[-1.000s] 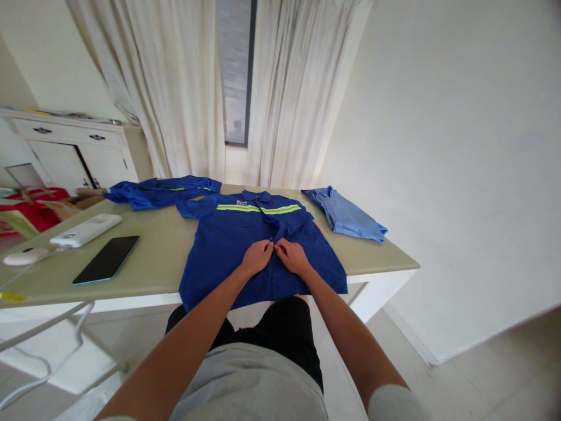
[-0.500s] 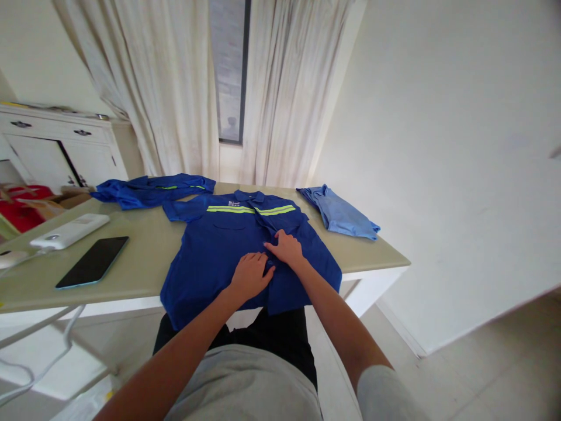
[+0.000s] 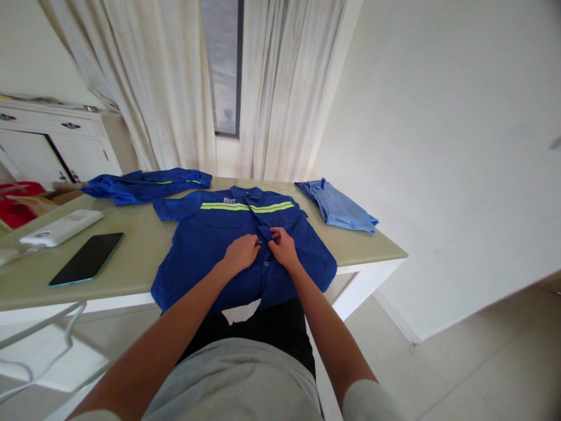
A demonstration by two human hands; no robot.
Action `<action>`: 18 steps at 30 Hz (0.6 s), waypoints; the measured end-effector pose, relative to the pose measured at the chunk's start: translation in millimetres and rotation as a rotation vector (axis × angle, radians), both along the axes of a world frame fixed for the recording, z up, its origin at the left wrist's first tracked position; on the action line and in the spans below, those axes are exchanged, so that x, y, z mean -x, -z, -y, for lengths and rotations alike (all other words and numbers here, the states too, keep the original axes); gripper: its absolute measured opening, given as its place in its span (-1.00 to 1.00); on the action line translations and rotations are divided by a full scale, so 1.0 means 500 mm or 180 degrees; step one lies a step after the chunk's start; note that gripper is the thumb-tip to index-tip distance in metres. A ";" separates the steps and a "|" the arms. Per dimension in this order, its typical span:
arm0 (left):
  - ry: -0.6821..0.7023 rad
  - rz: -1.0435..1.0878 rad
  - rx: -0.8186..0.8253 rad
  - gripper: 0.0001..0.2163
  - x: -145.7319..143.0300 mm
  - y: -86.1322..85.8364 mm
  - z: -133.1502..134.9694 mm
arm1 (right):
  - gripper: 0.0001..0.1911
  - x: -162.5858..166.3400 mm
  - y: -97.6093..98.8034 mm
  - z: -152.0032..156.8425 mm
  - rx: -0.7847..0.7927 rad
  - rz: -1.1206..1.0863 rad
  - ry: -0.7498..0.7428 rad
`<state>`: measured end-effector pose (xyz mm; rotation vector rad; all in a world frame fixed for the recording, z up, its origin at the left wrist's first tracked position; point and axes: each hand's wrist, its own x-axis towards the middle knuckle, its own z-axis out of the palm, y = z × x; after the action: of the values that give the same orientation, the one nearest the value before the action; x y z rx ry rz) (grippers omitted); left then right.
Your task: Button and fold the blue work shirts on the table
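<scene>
A dark blue short-sleeved work shirt (image 3: pixel 210 240) lies front side up on the table, collar away from me, with a yellow-green reflective band across the chest. Its lower hem hangs over the table's near edge. My left hand (image 3: pixel 242 254) is closed at the button placket, fingertips curled on the cloth beside a button. Just to its right, my right hand (image 3: pixel 283 248) pinches the other front edge of the shirt, lifting a small flap between the hands. A light blue button (image 3: pixel 266 264) shows below my fingers.
On the table (image 3: pixel 140 228), another blue garment (image 3: pixel 149 182) lies bunched at the far left, and folded light blue clothing (image 3: pixel 344 207) at the right. A black phone (image 3: pixel 87 258) and a white corded device (image 3: pixel 63 228) lie at left. Curtains (image 3: pixel 166 88) hang behind.
Both hands have moved up the placket, away from me. The left hand has drawn its fingers in, and the right now lifts the placket edge. The view has shifted slightly.
</scene>
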<state>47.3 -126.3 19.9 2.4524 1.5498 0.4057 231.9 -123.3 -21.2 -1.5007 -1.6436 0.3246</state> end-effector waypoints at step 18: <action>-0.0069 0.0194 -0.0439 -0.76 -0.039 0.051 -0.040 | -0.70 -0.009 0.000 -0.006 -0.0172 -0.0674 -0.0422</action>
<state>66.8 -106.1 -5.5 2.5004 1.5741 0.6047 236.7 -120.2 -21.4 -1.2739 -1.5723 0.4909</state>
